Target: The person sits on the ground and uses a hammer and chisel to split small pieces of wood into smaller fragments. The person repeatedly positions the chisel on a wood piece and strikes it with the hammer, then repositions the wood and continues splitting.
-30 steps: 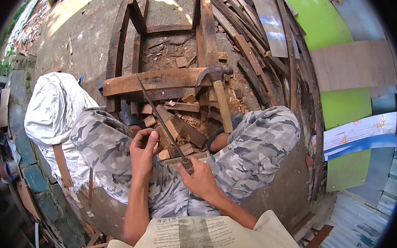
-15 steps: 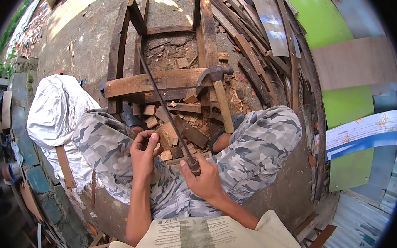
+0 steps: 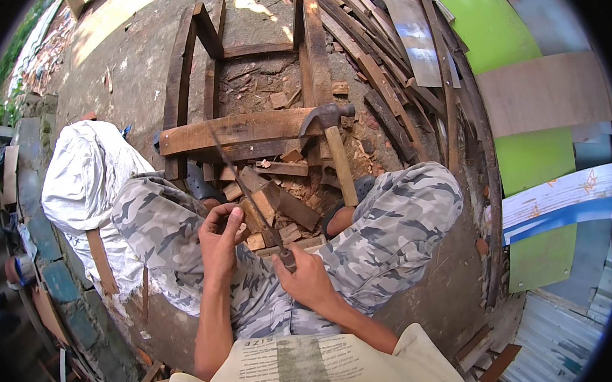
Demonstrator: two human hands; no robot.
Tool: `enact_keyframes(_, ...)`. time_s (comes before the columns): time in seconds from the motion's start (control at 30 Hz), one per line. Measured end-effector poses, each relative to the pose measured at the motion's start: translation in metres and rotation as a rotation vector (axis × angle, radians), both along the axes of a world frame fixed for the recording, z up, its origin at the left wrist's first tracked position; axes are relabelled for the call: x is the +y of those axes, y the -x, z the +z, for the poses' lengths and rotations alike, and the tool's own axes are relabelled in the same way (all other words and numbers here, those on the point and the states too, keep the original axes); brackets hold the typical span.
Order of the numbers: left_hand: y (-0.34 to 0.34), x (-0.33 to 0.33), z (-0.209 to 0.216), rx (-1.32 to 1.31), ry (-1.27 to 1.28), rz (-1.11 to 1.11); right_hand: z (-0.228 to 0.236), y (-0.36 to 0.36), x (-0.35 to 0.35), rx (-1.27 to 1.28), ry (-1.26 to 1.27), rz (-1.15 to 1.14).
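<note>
My right hand [image 3: 305,278] is wrapped round the dark handle of a long, thin tool [image 3: 253,200]. Its narrow dark shaft slants up and left, toward the wooden beam; its exact kind is hard to tell. To the left of the shaft is my left hand [image 3: 220,240], raised with its fingers curled and thumb up close to them; what they hold, if anything, does not show. Beyond both hands, a claw hammer [image 3: 339,154] with a wooden handle rests its head on the brown beam [image 3: 236,129] of a wooden frame [image 3: 178,85].
Wood offcuts [image 3: 294,206] and chips lie between my camouflage-clad legs [image 3: 409,218]. Long timber strips [image 3: 389,98] are piled at the right, beside green and brown panels [image 3: 543,93]. A white cloth bundle [image 3: 86,170] sits at the left, near a low block wall [image 3: 59,274].
My right hand has shifted slightly left and down with the tool, whose shaft now looks shorter and its tip lower. My left hand stays nearly in place.
</note>
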State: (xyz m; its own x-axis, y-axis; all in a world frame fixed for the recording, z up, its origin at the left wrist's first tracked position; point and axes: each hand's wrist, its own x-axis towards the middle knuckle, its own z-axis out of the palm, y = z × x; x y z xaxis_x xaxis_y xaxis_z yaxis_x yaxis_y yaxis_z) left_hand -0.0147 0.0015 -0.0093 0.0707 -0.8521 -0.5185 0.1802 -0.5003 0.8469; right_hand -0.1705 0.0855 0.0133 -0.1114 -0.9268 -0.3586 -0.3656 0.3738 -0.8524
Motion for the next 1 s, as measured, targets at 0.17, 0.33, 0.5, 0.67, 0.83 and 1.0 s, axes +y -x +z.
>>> enact_keyframes(0.17, -0.001, 0.0, 0.001, 0.018, 0.001, 0.007, 0.012, -0.001, 0.001, -0.03, 0.104, -0.068)
enact_keyframes(0.33, 0.002, 0.0, 0.001, -0.001, -0.008, 0.015, -0.003, -0.003, 0.005, 0.069, 0.063, -0.018)
enact_keyframes(0.5, 0.001, 0.004, 0.003, 0.011, -0.028, 0.031, 0.014, -0.001, 0.002, -0.021, 0.05, -0.041)
enact_keyframes(0.67, 0.004, 0.001, 0.0, 0.028, -0.008, 0.003, 0.014, -0.004, 0.001, -0.094, 0.175, -0.177)
enact_keyframes(0.83, -0.003, 0.001, -0.001, 0.024, -0.018, 0.05, 0.003, 0.005, -0.003, 0.023, 0.149, -0.05)
enact_keyframes(1.0, 0.002, 0.002, -0.001, 0.016, -0.004, 0.03, 0.014, -0.002, 0.001, -0.1, 0.158, -0.221)
